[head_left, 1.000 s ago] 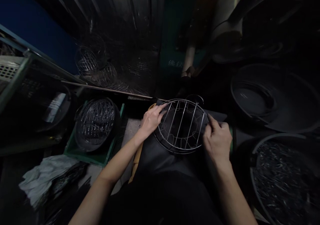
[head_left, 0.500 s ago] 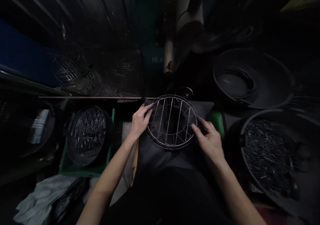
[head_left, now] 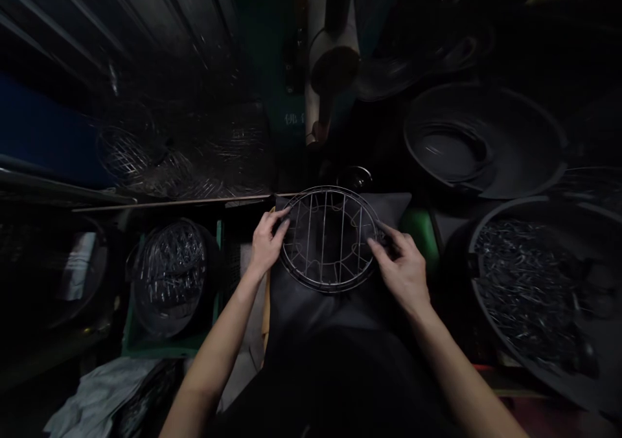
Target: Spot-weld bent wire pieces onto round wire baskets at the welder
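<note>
- Since the earlier frames the round wire rack (head_left: 329,238) has turned a little between the hands, its bars now running nearly straight up and down in the view, and the right hand (head_left: 401,266) has opened from a curled fist at the rim to fingers laid out along it.
- The wire rack lies flat on a dark cloth (head_left: 311,299) over the person's lap, straight in front of the body.
- The left hand (head_left: 266,242) holds the rack's left rim, fingertips curled over the wire; its grip is closed on the rack.
- The right hand pinches the right rim with thumb and forefinger, so its grip is narrow and also on the rack.
- To the left, a dark tub (head_left: 168,276) stacked with more wire racks sits in a green crate (head_left: 146,346).
- To the right, a large basin (head_left: 539,282) holds a heap of small metal pieces.
- Behind it stands another dark basin (head_left: 486,140).
</note>
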A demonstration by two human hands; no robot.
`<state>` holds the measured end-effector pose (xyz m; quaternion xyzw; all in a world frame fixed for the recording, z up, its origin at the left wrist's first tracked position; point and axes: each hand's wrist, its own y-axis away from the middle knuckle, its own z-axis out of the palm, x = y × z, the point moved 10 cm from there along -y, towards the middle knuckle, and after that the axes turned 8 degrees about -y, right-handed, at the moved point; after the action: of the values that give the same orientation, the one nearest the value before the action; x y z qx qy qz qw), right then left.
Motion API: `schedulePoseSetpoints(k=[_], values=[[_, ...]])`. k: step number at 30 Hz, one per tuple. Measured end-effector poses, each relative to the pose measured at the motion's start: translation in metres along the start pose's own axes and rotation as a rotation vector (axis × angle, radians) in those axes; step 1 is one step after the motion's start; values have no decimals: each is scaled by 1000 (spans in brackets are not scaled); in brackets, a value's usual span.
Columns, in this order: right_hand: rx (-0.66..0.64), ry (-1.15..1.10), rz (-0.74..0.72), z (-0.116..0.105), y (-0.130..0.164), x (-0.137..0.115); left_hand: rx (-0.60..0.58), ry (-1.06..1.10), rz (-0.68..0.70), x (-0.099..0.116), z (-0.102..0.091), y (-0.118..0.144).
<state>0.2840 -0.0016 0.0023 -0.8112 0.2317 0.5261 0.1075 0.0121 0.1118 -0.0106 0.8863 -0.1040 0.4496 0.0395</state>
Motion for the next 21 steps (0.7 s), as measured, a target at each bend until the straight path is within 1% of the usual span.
schedulePoseSetpoints(k=[2,4,6,7,9,12,14,15,16,18,19,21], values=[[-42,-155,121,6,-1,19,-31,126,-69,-15,7,0],[-101,-295,196,13,-3,29,-96,240,-110,-22,16,-1],[-164,-381,212,19,-3,28,-177,289,-130,-21,21,1],[-197,-411,213,20,-2,25,-206,293,-134,-17,21,3],[-240,-440,206,20,5,17,-207,269,-121,-5,11,9],[-221,-414,127,9,17,7,-135,190,-56,18,-14,22],[-182,-382,23,1,22,3,-68,142,-7,29,-27,32],[-159,-360,-35,-3,22,3,-33,125,22,33,-30,37],[-132,-334,-92,-6,21,5,-3,111,54,35,-30,42],[-86,-267,-188,-11,16,10,40,91,104,33,-21,52],[-79,-220,-226,-11,14,14,46,83,107,27,-13,58],[-110,-119,-291,-6,11,17,36,38,69,10,4,68]])
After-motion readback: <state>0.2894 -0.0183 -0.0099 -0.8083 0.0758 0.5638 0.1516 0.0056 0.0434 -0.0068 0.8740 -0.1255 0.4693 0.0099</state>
